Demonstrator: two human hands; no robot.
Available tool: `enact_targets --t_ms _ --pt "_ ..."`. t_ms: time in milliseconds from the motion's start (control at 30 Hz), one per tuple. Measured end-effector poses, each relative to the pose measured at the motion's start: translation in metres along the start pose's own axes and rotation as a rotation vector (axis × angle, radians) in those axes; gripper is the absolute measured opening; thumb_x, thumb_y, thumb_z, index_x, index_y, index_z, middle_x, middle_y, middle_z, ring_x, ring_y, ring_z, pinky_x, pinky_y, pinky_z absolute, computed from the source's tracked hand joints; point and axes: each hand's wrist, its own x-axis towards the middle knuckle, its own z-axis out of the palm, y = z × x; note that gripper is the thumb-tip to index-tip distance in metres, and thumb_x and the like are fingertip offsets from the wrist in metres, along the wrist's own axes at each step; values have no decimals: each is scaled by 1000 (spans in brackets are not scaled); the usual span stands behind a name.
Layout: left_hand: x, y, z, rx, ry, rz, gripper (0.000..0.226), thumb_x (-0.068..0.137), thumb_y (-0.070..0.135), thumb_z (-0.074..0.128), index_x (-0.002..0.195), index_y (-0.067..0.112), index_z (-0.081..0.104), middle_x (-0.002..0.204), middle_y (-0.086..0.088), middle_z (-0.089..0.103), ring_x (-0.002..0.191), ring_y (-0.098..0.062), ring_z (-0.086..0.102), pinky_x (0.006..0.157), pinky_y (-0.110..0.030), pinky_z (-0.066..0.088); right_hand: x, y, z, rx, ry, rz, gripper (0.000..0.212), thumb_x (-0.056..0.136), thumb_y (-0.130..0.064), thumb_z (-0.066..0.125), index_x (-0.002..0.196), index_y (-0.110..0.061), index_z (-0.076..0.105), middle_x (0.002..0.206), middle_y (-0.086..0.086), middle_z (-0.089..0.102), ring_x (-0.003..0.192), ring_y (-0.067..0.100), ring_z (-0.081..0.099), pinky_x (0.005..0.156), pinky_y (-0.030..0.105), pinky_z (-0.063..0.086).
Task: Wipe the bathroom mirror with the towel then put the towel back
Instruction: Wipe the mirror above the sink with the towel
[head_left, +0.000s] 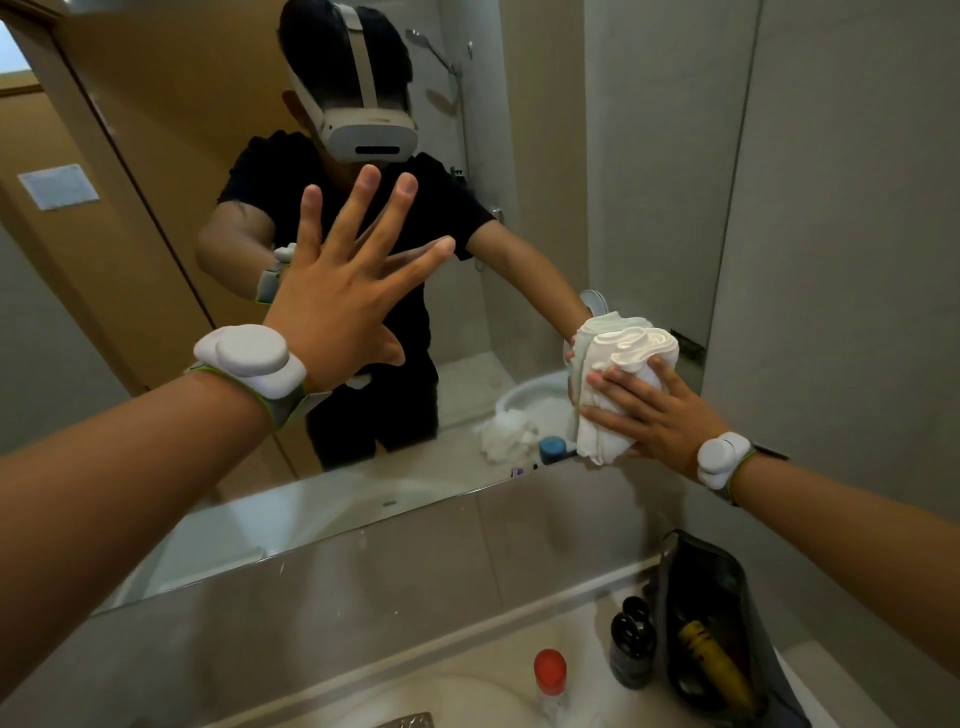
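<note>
The bathroom mirror (171, 156) fills the upper left of the view, above a steel backsplash. My right hand (641, 410) presses a bunched white towel (618, 384) flat against the mirror's lower right corner, near its right edge. My left hand (343, 291) is raised in front of the mirror's middle with its fingers spread wide and nothing in it. Both wrists carry white trackers. The glass shows my reflection and the towel's reflection.
Below the mirror a white sink counter (493, 691) holds a clear bottle with a red cap (550, 675), a small dark bottle (631, 644) and an open dark toiletry pouch (711, 639) at the right. A grey tiled wall (841, 234) rises right of the mirror.
</note>
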Motion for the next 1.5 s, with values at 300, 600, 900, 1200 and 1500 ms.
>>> enact_targets --t_ms 300,600,900,1200,1500 --pt "1 2 2 -34 31 -2 141 52 58 95 165 34 14 174 -18 -3 158 -49 -4 119 -79 7 -24 -14 -6 143 -107 450 89 92 -82 36 163 -30 26 169 20 17 157 42 16 117 77 25" --pt "1 0 9 -46 80 14 144 49 57 96 165 33 15 174 -18 -4 158 -50 -3 119 -79 5 -15 -41 -19 480 -261 1029 115 70 -95 40 164 -37 9 173 23 -1 161 44 0 117 80 14" --pt "1 -1 14 -44 89 20 144 50 63 93 165 34 13 175 -17 -4 158 -50 -2 118 -80 7 -1 -47 -17 883 -95 1488 166 43 -92 72 165 -26 -20 169 17 -31 157 46 -23 125 73 6" --pt "2 2 16 -60 94 17 144 50 63 94 165 34 13 174 -17 -6 158 -50 -3 118 -81 7 4 -47 -19 951 -135 1475 174 38 -79 88 165 -25 -17 168 18 -33 157 48 -22 126 68 4" --pt "4 0 22 -14 126 10 134 56 70 88 164 32 20 174 -20 -2 157 -52 2 116 -82 13 18 -60 -7 715 132 1462 142 57 -99 58 164 -13 23 172 22 5 159 46 5 123 67 24"
